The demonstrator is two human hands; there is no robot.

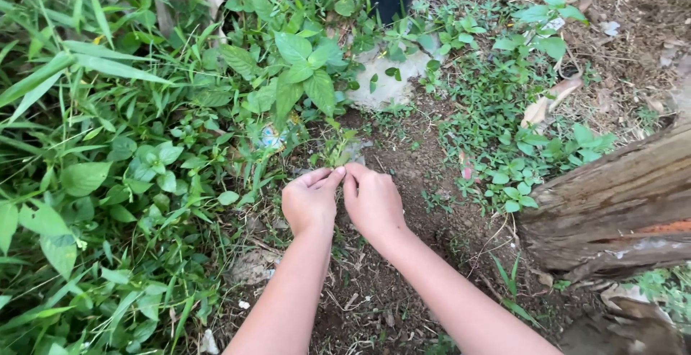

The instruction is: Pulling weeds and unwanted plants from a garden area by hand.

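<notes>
Soft, even daylight with faint shadows, no glare, sharp centre, slight wide-angle bending at the edges.

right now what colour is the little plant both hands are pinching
Green, a small leafy weed over brown soil; the head view shows it best.

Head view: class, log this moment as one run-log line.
left hand: pinching small weed | right hand: pinching same weed | ground: bare soil | right: log

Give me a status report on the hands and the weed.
Left hand and right hand both pinched on small weed, at its base. Weed upright in bare soil. Log off right, clear.
</notes>
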